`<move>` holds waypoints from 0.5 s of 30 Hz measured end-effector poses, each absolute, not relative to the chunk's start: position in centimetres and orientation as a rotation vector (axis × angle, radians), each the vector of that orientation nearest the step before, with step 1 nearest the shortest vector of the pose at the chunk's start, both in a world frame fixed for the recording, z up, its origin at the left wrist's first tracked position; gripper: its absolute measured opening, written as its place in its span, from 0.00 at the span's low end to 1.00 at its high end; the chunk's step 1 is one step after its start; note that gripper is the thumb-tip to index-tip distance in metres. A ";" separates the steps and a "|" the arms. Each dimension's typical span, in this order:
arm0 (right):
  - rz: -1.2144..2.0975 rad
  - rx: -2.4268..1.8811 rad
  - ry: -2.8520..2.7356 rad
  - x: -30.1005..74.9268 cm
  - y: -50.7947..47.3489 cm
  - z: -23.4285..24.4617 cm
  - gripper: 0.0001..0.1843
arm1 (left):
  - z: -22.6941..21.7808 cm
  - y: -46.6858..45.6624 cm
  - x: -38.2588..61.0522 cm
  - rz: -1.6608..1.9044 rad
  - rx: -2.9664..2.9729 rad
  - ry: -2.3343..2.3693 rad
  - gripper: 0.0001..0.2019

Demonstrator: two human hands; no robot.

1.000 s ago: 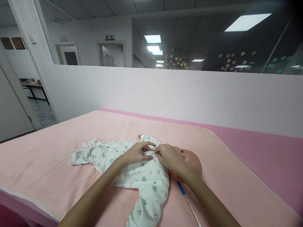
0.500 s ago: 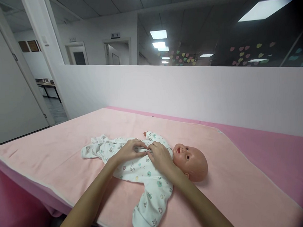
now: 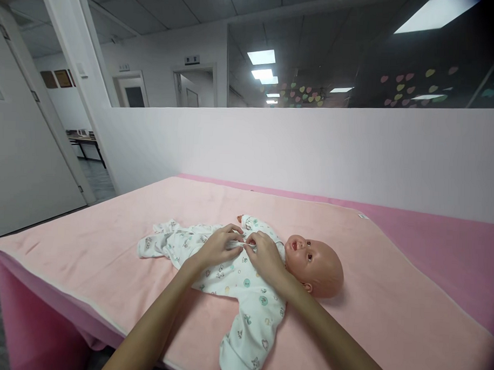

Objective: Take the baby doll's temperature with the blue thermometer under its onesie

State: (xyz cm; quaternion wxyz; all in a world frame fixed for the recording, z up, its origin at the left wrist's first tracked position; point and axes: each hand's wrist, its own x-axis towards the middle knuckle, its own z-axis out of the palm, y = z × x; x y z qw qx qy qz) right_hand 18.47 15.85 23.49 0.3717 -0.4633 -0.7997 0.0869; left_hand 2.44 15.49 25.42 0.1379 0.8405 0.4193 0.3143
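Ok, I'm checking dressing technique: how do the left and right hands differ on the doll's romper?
The left hand lies on the romper over the belly, toward the legs; the right hand lies over the chest, beside the doll's head. The left hand's fingers stretch out longer; the right hand's curl tighter. Both are bare and pinch the romper's front where they meet.

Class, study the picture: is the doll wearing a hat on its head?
No, the doll's head is bare; the left hand and right hand pinch only its printed suit.
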 end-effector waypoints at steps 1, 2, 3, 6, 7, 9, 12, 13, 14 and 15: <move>0.230 -1.184 -2.046 18.5 15.9 23.5 0.02 | 25.4 15.5 2.4 0.906 2.436 1.202 0.11; 0.238 -1.181 -2.043 18.5 15.9 23.5 0.02 | 25.5 15.5 2.4 0.902 2.427 1.183 0.11; 0.247 -1.176 -2.041 18.6 15.9 23.6 0.02 | 25.6 15.4 2.3 0.894 2.403 1.159 0.11; 0.280 -1.165 -2.030 18.6 15.8 23.8 0.02 | 26.0 15.4 2.0 0.860 2.274 1.090 0.10; 0.290 -1.164 -2.026 18.6 15.8 23.9 0.03 | 26.1 15.4 2.0 0.849 2.223 1.078 0.10; 0.299 -1.165 -2.021 18.6 15.7 24.0 0.03 | 26.0 15.5 1.8 0.834 2.136 1.081 0.10; 0.288 -1.171 -2.028 18.6 15.7 24.0 0.03 | 25.7 15.7 1.9 0.845 2.070 1.116 0.10; 0.282 -1.172 -2.031 18.5 15.7 24.0 0.03 | 25.6 15.7 1.9 0.857 2.067 1.128 0.10; 0.275 -1.171 -2.032 18.5 15.7 23.9 0.03 | 25.5 15.7 2.0 0.870 2.071 1.139 0.10; 0.266 -1.166 -2.033 18.5 15.7 23.9 0.03 | 25.5 15.7 2.0 0.881 2.078 1.152 0.09</move>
